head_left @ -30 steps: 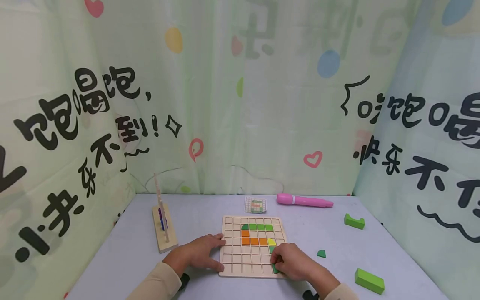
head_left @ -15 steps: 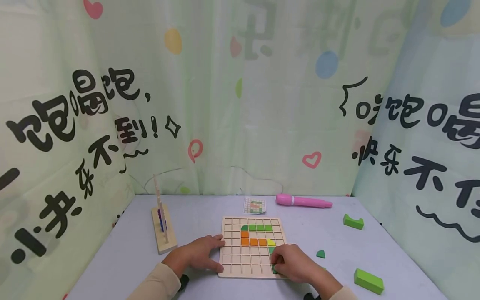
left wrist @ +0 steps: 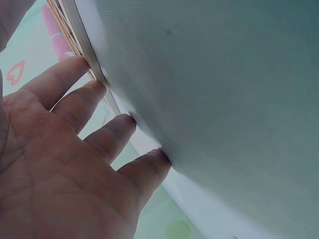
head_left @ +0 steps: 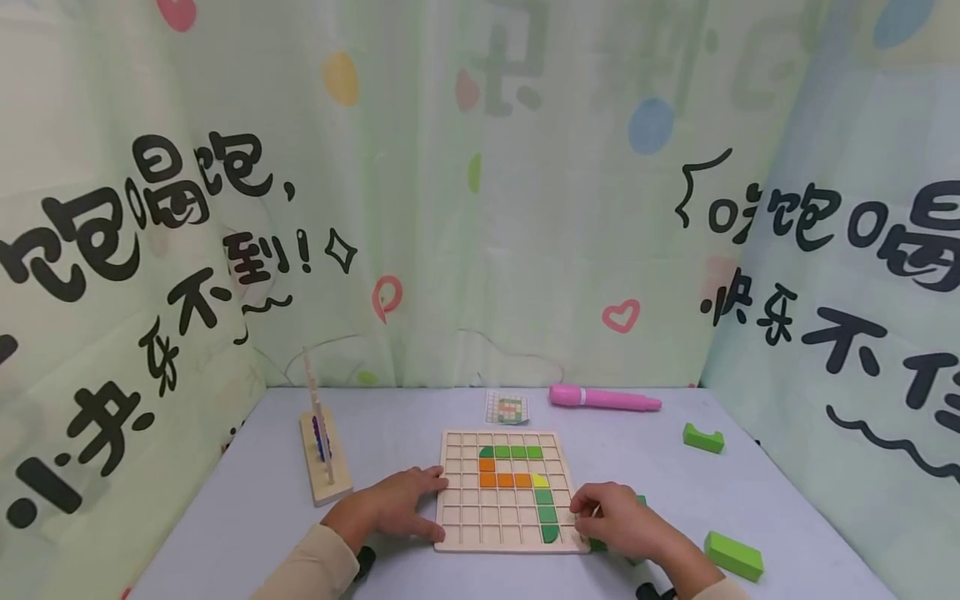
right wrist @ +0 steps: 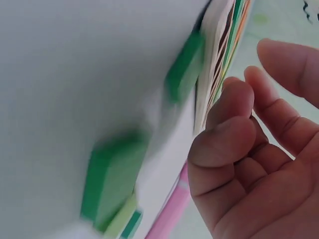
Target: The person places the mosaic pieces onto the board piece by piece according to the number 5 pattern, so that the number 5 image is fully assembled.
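A wooden grid board (head_left: 489,540) lies on the table. Its cells hold a green row (head_left: 517,452), orange squares (head_left: 506,481), a yellow piece (head_left: 539,481) and a green column (head_left: 547,512) ending in a rounded piece. My left hand (head_left: 393,503) is spread, its fingertips touching the board's left edge. Just off the right edge is my right hand (head_left: 621,520), fingers bent, thumb apart and nothing visible between them. Below it, loose green pieces (head_left: 597,546) are partly hidden in the head view; the right wrist view shows a dark green piece (right wrist: 185,69) beside the board and a larger green block (right wrist: 117,174).
Behind the board lie a small pattern card (head_left: 507,409) and a pink marker (head_left: 606,398). A wooden stand with an upright panel (head_left: 327,458) is at the left. Green blocks, one notched (head_left: 703,439) and one rectangular (head_left: 734,556), lie at the right. Printed curtains enclose the table.
My right hand has let go of the rounded green piece at the column's bottom and moved right, off the board. My left hand stays at the left edge. The head view has shifted slightly.
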Available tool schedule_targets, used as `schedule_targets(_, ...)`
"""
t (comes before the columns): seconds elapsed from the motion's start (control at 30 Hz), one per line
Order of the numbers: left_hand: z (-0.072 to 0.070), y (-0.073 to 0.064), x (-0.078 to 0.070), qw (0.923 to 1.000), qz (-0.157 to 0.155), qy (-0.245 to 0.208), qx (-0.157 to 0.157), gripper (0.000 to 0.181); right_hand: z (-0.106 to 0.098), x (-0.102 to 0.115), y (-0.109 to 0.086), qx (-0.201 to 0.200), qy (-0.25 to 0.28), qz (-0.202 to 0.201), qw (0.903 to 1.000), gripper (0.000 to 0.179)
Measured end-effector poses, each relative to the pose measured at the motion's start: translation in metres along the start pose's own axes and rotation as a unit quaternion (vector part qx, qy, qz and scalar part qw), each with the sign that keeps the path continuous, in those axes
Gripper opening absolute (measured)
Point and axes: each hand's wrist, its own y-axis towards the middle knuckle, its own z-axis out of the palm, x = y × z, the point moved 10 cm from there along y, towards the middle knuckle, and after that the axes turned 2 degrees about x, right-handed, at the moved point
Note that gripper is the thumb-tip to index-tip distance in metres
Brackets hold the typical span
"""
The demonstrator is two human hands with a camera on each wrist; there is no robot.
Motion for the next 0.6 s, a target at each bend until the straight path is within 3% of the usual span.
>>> schedule_targets(0.17, -0.001, -0.001, 0.000, 0.9999, -0.008, -0.007, 0.002, 0.080, -0.020, -0.024, -0.005, -0.035, -0.039, 0.058, 0.9970, 0.009)
schedule_targets(0.3, -0.001, 0.000, 0.001, 0.9999, -0.010, -0.005, 0.002, 0.081, -0.024, -0.038, -0.009, -0.032, -0.047, 0.091, 0.9942, 0.011)
schedule_targets(0.5, 0.000, 0.002, 0.002, 1.0000, -0.008, 0.002, 0.001, 0.081, -0.012, -0.033, -0.013, -0.002, -0.055, 0.032, 0.9980, 0.018)
schedule_targets(0.6, 0.001, 0.002, 0.001, 1.0000, -0.008, 0.003, 0.001, 0.081, -0.007, -0.030, -0.012, 0.003, -0.069, 0.028, 0.9972, 0.019)
